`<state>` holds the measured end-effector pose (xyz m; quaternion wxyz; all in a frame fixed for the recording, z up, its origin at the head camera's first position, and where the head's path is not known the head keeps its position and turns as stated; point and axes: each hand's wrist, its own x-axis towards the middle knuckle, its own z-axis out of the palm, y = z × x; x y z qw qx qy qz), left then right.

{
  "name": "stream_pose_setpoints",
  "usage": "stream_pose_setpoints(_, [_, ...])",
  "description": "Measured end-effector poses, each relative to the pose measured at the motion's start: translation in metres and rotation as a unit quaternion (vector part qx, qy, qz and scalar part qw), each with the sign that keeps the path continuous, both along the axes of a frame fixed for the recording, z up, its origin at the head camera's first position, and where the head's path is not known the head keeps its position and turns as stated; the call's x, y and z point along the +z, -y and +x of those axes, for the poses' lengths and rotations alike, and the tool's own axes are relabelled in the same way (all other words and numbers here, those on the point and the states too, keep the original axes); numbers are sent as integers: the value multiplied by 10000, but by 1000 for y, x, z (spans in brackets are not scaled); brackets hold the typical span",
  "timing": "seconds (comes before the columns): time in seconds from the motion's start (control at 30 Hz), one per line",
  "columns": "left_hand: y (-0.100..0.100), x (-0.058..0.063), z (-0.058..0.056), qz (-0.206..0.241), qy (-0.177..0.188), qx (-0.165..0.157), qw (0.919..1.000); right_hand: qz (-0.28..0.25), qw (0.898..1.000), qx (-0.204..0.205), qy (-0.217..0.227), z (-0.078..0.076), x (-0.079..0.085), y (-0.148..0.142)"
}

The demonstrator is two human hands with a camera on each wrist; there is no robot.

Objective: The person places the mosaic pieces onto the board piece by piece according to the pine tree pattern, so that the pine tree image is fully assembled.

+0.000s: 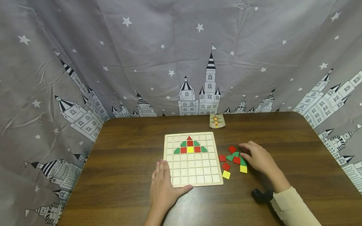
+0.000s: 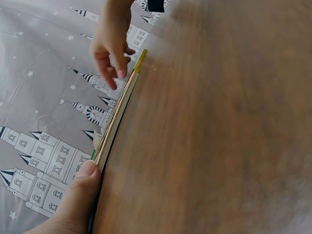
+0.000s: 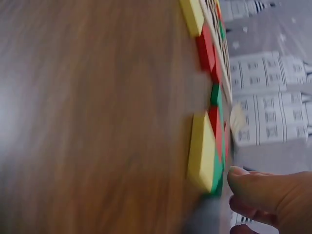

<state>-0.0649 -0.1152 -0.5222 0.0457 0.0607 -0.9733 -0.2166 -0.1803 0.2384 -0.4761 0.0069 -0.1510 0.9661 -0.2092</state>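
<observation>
A square wooden grid board [image 1: 195, 172] lies on the table. Its upper cells hold a red triangle [image 1: 189, 138], red squares [image 1: 183, 150], green quarter-round pieces [image 1: 177, 151] and a yellow square [image 1: 190, 149]. My left hand [image 1: 162, 190] rests at the board's near left corner, fingers straight along the left side and thumb against the front edge. Right of the board, loose red [image 1: 226, 166], green [image 1: 235, 154] and yellow [image 1: 243, 169] pieces lie in a loose group. Over their right side hovers my right hand [image 1: 258, 158], fingers loosely bent and holding nothing, fingertips close to a green piece [image 1: 243, 162].
A small pattern card [image 1: 217, 121] with a similar coloured design lies at the table's back edge. Behind the brown wooden table [image 1: 127, 157] hangs a grey curtain [image 1: 158, 56] printed with castles and stars. A black strap-like object [image 1: 261, 196] sits at my right wrist.
</observation>
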Motion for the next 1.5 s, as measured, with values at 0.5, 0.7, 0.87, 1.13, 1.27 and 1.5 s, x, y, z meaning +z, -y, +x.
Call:
stream_pose_setpoints(0.5, [-1, 0, 0, -31, 52, 22, 10000, -272, 9993, 179, 204, 5, -8, -22])
stream_pose_setpoints(0.7, [-1, 0, 0, -46, 27, 15, 10000, -439, 9986, 239, 166, 7, -9, -22])
stream_pose_setpoints(0.87, [0, 0, 0, -36, 11, 9, 10000, -517, 9982, 267, 174, 5, -10, -20])
stream_pose_setpoints(1.13, [0, 0, 0, -64, -41, -5, 10000, -586, 9973, 329, 291, 3, -11, -18])
stream_pose_setpoints(1.27, [0, 0, 0, -78, -64, -6, 9999, -748, 9967, 276, 178, 2, -12, -17])
stream_pose_setpoints(1.5, [1, -1, -1, -66, -75, -12, 9999, -945, 9952, 258, 43, 2, -13, -16])
